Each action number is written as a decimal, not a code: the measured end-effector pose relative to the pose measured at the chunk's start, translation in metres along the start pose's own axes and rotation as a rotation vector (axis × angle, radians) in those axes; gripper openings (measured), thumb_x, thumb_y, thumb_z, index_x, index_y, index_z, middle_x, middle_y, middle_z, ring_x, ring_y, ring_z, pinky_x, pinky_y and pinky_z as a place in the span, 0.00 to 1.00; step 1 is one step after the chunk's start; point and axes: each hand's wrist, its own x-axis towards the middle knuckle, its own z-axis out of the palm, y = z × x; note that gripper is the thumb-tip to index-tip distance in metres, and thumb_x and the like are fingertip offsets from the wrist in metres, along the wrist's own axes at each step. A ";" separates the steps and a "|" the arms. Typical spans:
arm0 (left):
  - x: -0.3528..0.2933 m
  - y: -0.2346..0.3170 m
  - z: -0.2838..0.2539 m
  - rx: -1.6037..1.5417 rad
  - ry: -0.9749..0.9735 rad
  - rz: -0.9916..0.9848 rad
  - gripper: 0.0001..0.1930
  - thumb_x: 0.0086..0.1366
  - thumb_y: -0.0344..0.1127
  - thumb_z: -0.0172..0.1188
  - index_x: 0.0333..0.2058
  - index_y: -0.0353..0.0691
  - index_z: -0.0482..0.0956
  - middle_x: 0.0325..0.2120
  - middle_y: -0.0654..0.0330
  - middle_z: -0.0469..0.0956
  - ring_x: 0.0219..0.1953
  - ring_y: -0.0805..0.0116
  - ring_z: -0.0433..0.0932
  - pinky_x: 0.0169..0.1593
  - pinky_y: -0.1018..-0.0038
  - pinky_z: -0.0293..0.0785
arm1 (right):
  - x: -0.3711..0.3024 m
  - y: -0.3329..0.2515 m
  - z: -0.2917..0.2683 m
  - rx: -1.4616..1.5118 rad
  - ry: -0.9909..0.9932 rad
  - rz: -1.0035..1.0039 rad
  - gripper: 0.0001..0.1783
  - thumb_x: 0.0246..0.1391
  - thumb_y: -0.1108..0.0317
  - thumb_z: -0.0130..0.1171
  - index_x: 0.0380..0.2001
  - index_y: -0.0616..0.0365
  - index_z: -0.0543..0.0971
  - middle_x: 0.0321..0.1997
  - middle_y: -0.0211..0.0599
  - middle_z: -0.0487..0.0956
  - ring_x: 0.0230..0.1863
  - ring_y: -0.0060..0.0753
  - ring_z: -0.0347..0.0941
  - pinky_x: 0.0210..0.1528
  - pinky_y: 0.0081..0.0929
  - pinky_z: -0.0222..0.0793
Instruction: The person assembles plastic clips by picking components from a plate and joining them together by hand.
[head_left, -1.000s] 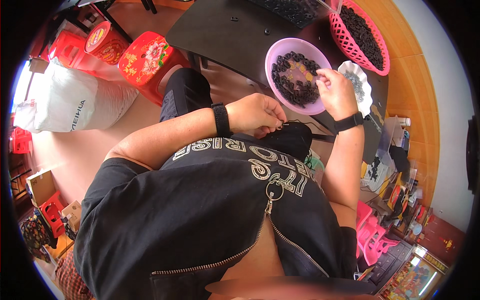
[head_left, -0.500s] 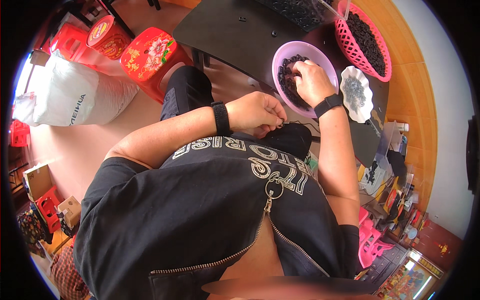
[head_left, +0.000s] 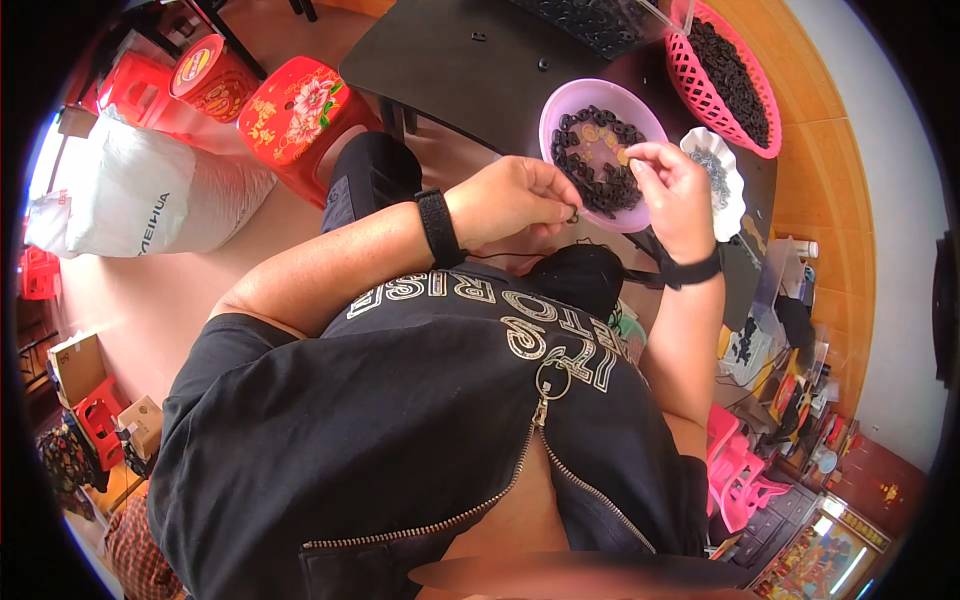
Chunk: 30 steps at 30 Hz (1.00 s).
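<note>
My left hand [head_left: 512, 205] is closed in a pinch over my lap, with a small dark piece [head_left: 573, 215] at the tips of the thumb and forefinger; its exact kind is too small to tell. Above the right rim of a lilac plastic bowl [head_left: 655, 118] is my right hand [head_left: 682, 198], thumb and forefinger drawn together. Whatever lies between those fingertips, if anything, I cannot make out. Small black ring-like parts [head_left: 612, 190] lie around the inside of the bowl, with its patterned bottom showing in the middle.
Right of the bowl, a white wavy-edged dish [head_left: 733, 215] holds small shiny bits. Behind it stands a pink lattice basket [head_left: 690, 85] full of black parts. These rest on a dark table [head_left: 430, 60]. A red stool [head_left: 300, 110] and white sack [head_left: 150, 190] are at the left.
My right hand has lifted out of the bowl's black parts and moved right and nearer, to the rim. My left hand has risen slightly, keeping its pinch on the small dark piece.
</note>
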 end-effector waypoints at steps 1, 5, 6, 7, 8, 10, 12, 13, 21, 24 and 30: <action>0.000 0.002 -0.001 -0.006 0.020 0.051 0.05 0.62 0.26 0.58 0.38 0.35 0.78 0.29 0.64 0.78 0.29 0.80 0.74 0.34 0.85 0.73 | -0.006 -0.007 0.001 0.116 0.007 0.032 0.04 0.55 0.77 0.57 0.34 0.63 0.79 0.27 0.25 0.76 0.25 0.15 0.69 0.28 0.15 0.66; 0.005 0.007 0.008 -0.018 0.048 0.078 0.05 0.62 0.26 0.58 0.38 0.36 0.77 0.29 0.64 0.78 0.29 0.79 0.75 0.36 0.84 0.74 | -0.030 -0.010 0.009 0.550 0.068 0.153 0.04 0.57 0.74 0.57 0.36 0.62 0.78 0.29 0.25 0.76 0.26 0.16 0.71 0.29 0.13 0.68; 0.007 0.008 0.012 -0.037 0.056 0.067 0.05 0.62 0.26 0.58 0.38 0.36 0.77 0.29 0.64 0.78 0.30 0.79 0.75 0.36 0.83 0.74 | -0.034 -0.008 0.011 0.554 0.076 0.153 0.04 0.57 0.74 0.57 0.36 0.62 0.78 0.29 0.25 0.76 0.26 0.16 0.71 0.29 0.13 0.68; 0.009 0.009 0.016 -0.056 0.065 0.056 0.05 0.62 0.26 0.58 0.37 0.36 0.76 0.29 0.64 0.78 0.30 0.79 0.76 0.36 0.83 0.74 | -0.038 -0.006 0.013 0.669 0.105 0.180 0.05 0.57 0.74 0.57 0.36 0.61 0.78 0.29 0.26 0.77 0.26 0.16 0.72 0.29 0.14 0.69; 0.010 0.009 0.019 -0.050 0.060 0.052 0.05 0.62 0.26 0.58 0.37 0.36 0.76 0.29 0.64 0.78 0.30 0.79 0.76 0.36 0.83 0.74 | -0.042 -0.004 0.015 0.783 0.135 0.207 0.05 0.57 0.74 0.58 0.37 0.61 0.77 0.29 0.26 0.77 0.27 0.17 0.73 0.30 0.14 0.70; 0.012 0.010 0.024 -0.034 0.034 0.052 0.05 0.63 0.26 0.58 0.38 0.37 0.76 0.30 0.64 0.78 0.32 0.78 0.76 0.37 0.83 0.74 | -0.046 -0.002 0.020 0.824 0.154 0.206 0.06 0.57 0.74 0.57 0.38 0.61 0.78 0.30 0.27 0.77 0.28 0.18 0.74 0.30 0.14 0.70; 0.011 0.013 0.031 -0.033 0.044 0.060 0.05 0.63 0.25 0.58 0.38 0.37 0.75 0.30 0.63 0.78 0.33 0.78 0.77 0.38 0.83 0.74 | -0.051 -0.003 0.026 0.890 0.201 0.190 0.07 0.58 0.75 0.56 0.40 0.61 0.78 0.31 0.27 0.78 0.28 0.18 0.74 0.31 0.15 0.70; 0.011 0.013 0.034 -0.038 0.058 0.072 0.05 0.63 0.25 0.57 0.38 0.37 0.75 0.30 0.63 0.78 0.33 0.78 0.77 0.39 0.83 0.74 | -0.053 -0.003 0.026 0.906 0.188 0.200 0.08 0.58 0.75 0.55 0.42 0.61 0.78 0.31 0.28 0.78 0.28 0.18 0.74 0.32 0.15 0.70; 0.016 0.006 0.036 -0.158 0.065 0.106 0.05 0.64 0.24 0.57 0.38 0.35 0.75 0.31 0.61 0.78 0.34 0.76 0.78 0.40 0.82 0.74 | -0.068 0.004 0.028 0.884 0.136 0.180 0.07 0.58 0.74 0.56 0.40 0.62 0.79 0.29 0.30 0.79 0.28 0.19 0.74 0.31 0.15 0.69; 0.016 0.004 0.036 -0.173 0.078 0.106 0.05 0.64 0.24 0.57 0.38 0.35 0.75 0.31 0.62 0.77 0.32 0.76 0.77 0.40 0.82 0.74 | -0.070 0.008 0.024 0.906 0.114 0.214 0.07 0.58 0.74 0.56 0.39 0.62 0.78 0.28 0.32 0.79 0.29 0.21 0.75 0.31 0.16 0.69; 0.013 0.004 0.044 0.029 0.112 0.118 0.05 0.64 0.25 0.57 0.39 0.36 0.75 0.28 0.64 0.77 0.30 0.78 0.75 0.38 0.83 0.74 | -0.070 0.010 0.022 1.090 0.190 0.236 0.06 0.58 0.73 0.56 0.39 0.62 0.77 0.29 0.34 0.80 0.29 0.24 0.76 0.32 0.18 0.71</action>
